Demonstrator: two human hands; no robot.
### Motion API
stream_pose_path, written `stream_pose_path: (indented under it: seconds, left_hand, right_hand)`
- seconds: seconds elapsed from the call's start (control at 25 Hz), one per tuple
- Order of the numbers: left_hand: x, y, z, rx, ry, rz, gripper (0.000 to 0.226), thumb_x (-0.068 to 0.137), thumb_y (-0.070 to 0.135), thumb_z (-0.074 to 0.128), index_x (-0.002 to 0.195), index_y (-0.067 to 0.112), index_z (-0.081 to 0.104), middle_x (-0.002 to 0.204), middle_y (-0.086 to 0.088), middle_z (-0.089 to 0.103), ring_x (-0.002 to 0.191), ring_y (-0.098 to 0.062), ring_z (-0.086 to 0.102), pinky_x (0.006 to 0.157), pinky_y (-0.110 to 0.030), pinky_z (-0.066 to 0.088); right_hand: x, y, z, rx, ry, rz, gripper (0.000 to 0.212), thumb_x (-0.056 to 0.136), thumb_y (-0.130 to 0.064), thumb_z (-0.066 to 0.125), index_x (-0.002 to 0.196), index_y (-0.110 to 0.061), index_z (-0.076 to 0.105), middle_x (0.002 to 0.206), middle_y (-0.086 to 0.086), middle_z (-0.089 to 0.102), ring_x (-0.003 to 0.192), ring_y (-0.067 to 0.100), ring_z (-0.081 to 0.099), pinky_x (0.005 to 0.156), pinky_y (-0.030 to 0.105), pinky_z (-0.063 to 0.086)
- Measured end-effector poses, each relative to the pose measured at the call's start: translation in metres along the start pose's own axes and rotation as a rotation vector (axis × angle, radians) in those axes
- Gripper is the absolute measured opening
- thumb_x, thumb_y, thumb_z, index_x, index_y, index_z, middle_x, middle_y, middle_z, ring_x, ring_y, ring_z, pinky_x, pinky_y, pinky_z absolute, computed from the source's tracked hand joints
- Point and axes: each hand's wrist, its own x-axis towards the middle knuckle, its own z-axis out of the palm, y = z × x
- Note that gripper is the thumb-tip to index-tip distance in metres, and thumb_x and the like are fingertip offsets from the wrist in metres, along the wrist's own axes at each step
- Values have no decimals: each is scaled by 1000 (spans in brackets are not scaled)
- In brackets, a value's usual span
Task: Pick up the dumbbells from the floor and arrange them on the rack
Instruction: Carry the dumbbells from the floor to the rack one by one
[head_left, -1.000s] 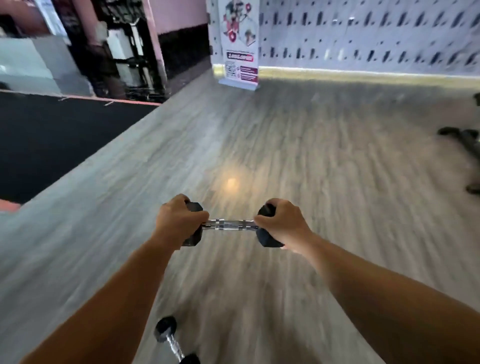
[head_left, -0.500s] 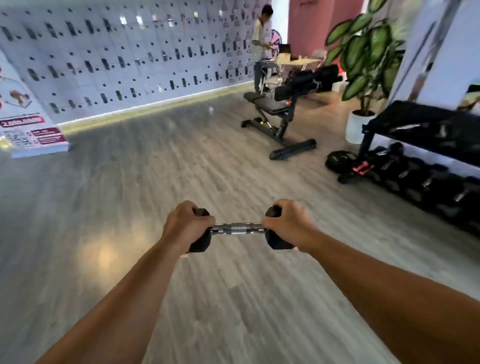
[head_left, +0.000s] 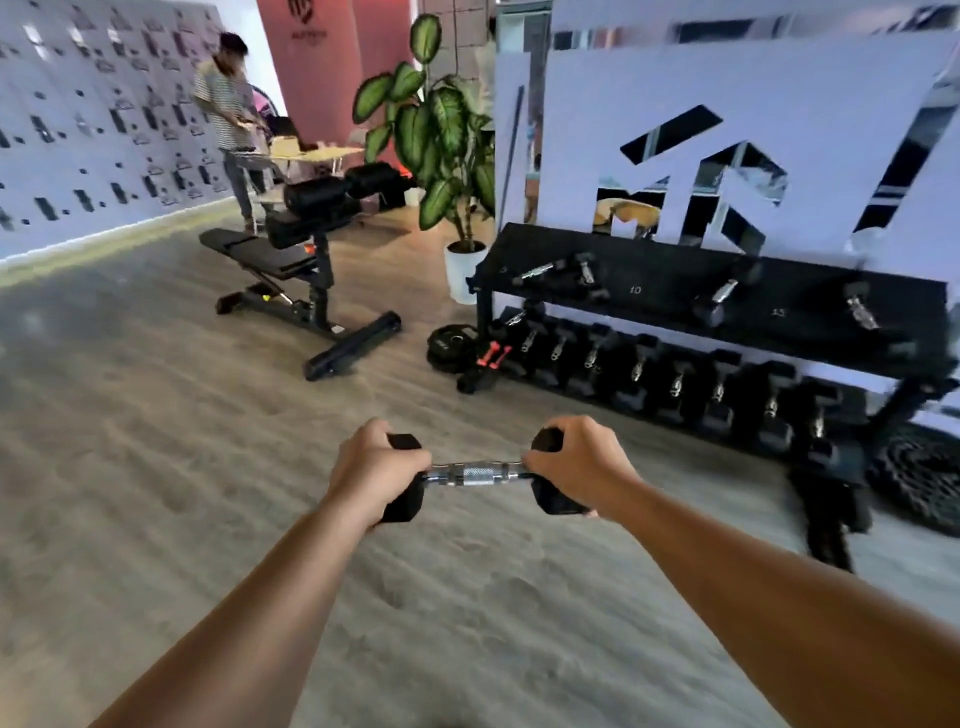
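Note:
I hold one black hex dumbbell (head_left: 478, 474) with a chrome handle level in front of me, above the wooden floor. My left hand (head_left: 376, 467) is shut over its left head and my right hand (head_left: 574, 465) over its right head. The black two-tier rack (head_left: 670, 291) stands ahead on the right against a white wall. Its upper shelf carries a few small dumbbells (head_left: 582, 270) lying loose. Its lower shelf holds a row of several larger dumbbells (head_left: 675, 382).
A black workout bench (head_left: 291, 275) stands ahead on the left. A potted plant (head_left: 447, 171) and a weight plate (head_left: 452, 348) sit by the rack's left end. A coiled rope (head_left: 919, 478) lies at its right end. A person (head_left: 228, 114) stands far back.
My view has swung right, from bare floor to the bench and then the rack. A second dumbbell on the floor has left view. Both hands keep the same hold.

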Motion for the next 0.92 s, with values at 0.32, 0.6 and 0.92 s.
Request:
stream_pose_path:
  seconds: [0.32, 0.6, 0.92]
  left_hand:
    - [173, 132, 156, 15, -278, 127, 31, 58, 26, 71, 86, 16, 64, 83, -10, 71, 79, -31, 69, 72, -43, 60]
    - [302, 237, 318, 86, -357, 198, 27, 66, 23, 76, 88, 15, 63, 89, -10, 68, 79, -26, 63, 66, -38, 50]
    - [416, 354, 460, 72, -339, 121, 26, 70, 26, 79, 88, 22, 61, 93, -5, 65, 77, -21, 59, 61, -34, 54]
  right_hand:
    - [178, 58, -91, -21, 148, 225, 19, 79, -36, 77, 85, -22, 66, 85, -1, 67, 74, 16, 64, 55, 29, 52]
    - [358, 153, -170, -49, 202, 273, 33, 81, -41, 75, 101, -17, 65, 95, 1, 66, 79, 18, 64, 63, 35, 56]
    - [556, 216, -273, -120, 218, 237, 33, 75, -41, 75, 98, -18, 67, 96, 1, 65, 91, 24, 60, 71, 35, 51]
